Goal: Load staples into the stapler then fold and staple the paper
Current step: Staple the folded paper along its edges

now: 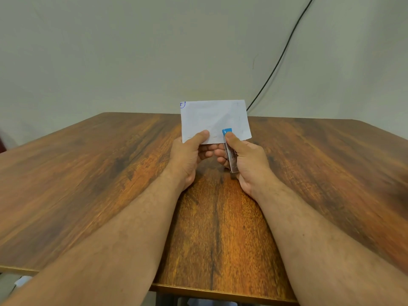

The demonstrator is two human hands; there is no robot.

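both hands are raised over the middle of the wooden counter (88,173), whose surface lies bare on every side out to its edges. the left hand (189,155) pinches the lower left edge of one folded white paper (214,120), thumb on the front, fingers curled behind. the right hand (245,160) is closed around one stapler (230,151), metal-bodied with a blue tip, its tip clamped over the paper's lower edge. two faint staple-like marks show along that edge, too small to confirm. one black cable (284,49) runs down the wall behind.
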